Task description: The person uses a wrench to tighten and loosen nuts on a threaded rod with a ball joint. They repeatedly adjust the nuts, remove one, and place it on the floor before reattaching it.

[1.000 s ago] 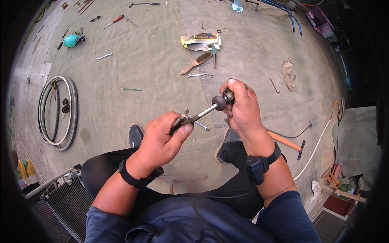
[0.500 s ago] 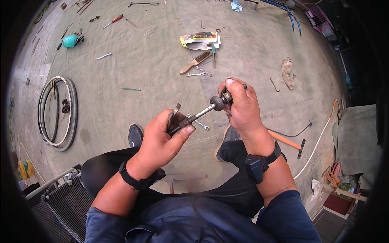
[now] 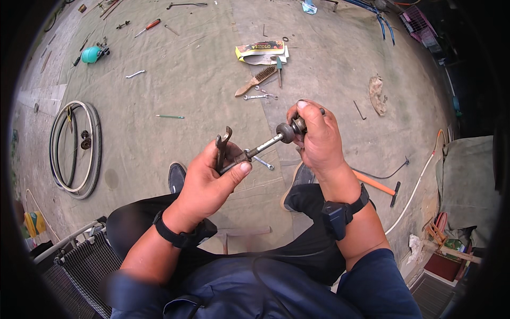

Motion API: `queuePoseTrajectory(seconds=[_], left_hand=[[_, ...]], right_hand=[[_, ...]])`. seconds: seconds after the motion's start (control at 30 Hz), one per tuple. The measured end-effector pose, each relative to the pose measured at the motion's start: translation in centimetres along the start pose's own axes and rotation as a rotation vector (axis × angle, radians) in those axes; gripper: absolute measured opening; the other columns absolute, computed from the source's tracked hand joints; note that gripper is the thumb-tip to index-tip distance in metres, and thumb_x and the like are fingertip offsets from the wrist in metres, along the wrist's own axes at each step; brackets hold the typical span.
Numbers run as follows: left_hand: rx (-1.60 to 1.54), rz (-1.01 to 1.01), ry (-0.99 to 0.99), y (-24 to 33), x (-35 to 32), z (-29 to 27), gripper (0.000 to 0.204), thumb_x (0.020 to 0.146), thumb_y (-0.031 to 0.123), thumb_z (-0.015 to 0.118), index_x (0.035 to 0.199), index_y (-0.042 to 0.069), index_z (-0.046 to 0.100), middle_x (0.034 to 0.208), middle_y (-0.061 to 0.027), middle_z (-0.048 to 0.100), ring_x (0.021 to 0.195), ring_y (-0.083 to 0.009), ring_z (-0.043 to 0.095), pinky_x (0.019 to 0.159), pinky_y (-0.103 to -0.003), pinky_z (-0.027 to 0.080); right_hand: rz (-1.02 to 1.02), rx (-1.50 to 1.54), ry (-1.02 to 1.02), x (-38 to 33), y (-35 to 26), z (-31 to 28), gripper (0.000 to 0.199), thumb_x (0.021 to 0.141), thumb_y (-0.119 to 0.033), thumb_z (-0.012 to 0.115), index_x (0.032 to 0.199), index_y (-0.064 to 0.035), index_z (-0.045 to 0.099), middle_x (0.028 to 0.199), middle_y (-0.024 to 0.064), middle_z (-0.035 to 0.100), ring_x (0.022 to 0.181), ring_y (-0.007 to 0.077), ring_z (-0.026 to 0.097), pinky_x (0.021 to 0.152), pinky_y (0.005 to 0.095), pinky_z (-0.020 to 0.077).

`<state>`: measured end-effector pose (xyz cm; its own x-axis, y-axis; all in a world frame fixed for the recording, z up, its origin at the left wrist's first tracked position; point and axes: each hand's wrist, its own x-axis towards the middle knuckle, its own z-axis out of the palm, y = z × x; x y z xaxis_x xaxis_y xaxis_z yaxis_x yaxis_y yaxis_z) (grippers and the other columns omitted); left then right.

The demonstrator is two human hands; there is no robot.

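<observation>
A dark metal axle (image 3: 269,143) with a bright bare middle slants up to the right between my hands, above the floor mat. Its lower left end is pinched by my left hand (image 3: 199,186), thumb on top by a nut. The same hand also holds a dark open-ended spanner (image 3: 222,146), its jaw standing up past the fingers. My right hand (image 3: 323,135) is closed round the upper right end, where a round dark cone (image 3: 286,133) sits on the shaft beside the fingers. The fingers partly hide the hardware at that end.
Beyond my hands lie a wire brush (image 3: 257,81), small spanners (image 3: 257,97) and a yellow box (image 3: 260,50). Wheel rims and tyres (image 3: 97,149) are at left. An orange-handled pump (image 3: 375,182) lies by my right forearm. Below my left hand is a hammer (image 3: 244,232).
The spanner in my left hand has tipped further upright and its jaw shows more. My left hand has shifted slightly left; my right hand keeps its hold on the axle with little movement.
</observation>
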<state>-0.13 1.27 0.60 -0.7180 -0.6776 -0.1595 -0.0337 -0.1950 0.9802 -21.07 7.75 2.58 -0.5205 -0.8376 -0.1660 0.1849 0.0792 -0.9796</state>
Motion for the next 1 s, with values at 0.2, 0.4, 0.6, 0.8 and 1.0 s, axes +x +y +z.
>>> queuePoseTrajectory(seconds=[0.2, 0.4, 0.6, 0.8, 1.0], left_hand=[[-0.159, -0.278, -0.1, 0.5, 0.1, -0.7, 0.019, 0.099, 0.022, 0.061, 0.099, 0.003, 0.056, 0.077, -0.0034, 0.06, 0.057, -0.0063, 0.049, 0.05, -0.022, 0.041], [-0.042, -0.145, -0.051, 0.6, -0.1, -0.1, 0.022, 0.101, 0.026, 0.056, 0.097, 0.004, 0.055, 0.083, -0.0048, 0.062, 0.058, -0.0066, 0.05, 0.049, -0.023, 0.041], [-0.118, -0.167, -0.097, -0.6, 0.1, -0.7, 0.026, 0.101, 0.028, 0.057, 0.105, 0.003, 0.052, 0.088, -0.0063, 0.062, 0.058, -0.0065, 0.05, 0.05, -0.022, 0.041], [-0.16, -0.205, -0.1, 0.3, 0.1, -0.5, 0.027, 0.1, 0.03, 0.056, 0.104, 0.004, 0.054, 0.085, -0.0046, 0.062, 0.056, -0.0063, 0.049, 0.049, -0.022, 0.04], [-0.104, -0.143, -0.095, -0.1, 0.1, -0.7, 0.028, 0.099, 0.028, 0.06, 0.109, 0.003, 0.055, 0.086, -0.003, 0.063, 0.062, -0.0059, 0.05, 0.053, -0.022, 0.041]], right_hand=[[-0.013, 0.026, 0.002, 0.0, 0.2, 0.0, 0.036, 0.093, -0.033, 0.052, 0.076, -0.0026, 0.059, 0.06, 0.0003, 0.049, 0.049, 0.0074, 0.039, 0.044, 0.024, 0.0303], [0.004, 0.024, 0.014, 0.2, 0.1, -0.2, 0.035, 0.094, -0.032, 0.052, 0.077, -0.0022, 0.059, 0.06, 0.0005, 0.049, 0.049, 0.0077, 0.039, 0.045, 0.0241, 0.0306], [-0.001, 0.046, -0.005, 0.1, 0.1, -0.2, 0.034, 0.094, -0.032, 0.052, 0.078, -0.0024, 0.06, 0.061, 0.0005, 0.05, 0.05, 0.0075, 0.04, 0.045, 0.0242, 0.0309], [0.003, 0.036, -0.003, 0.1, 0.2, -0.2, 0.034, 0.094, -0.032, 0.052, 0.077, -0.0028, 0.06, 0.061, 0.0003, 0.049, 0.05, 0.0074, 0.039, 0.045, 0.0242, 0.0311], [0.003, 0.043, 0.013, 0.2, 0.1, -0.1, 0.035, 0.094, -0.032, 0.052, 0.077, -0.0029, 0.06, 0.06, 0.0001, 0.049, 0.05, 0.0073, 0.039, 0.045, 0.0242, 0.0309]])
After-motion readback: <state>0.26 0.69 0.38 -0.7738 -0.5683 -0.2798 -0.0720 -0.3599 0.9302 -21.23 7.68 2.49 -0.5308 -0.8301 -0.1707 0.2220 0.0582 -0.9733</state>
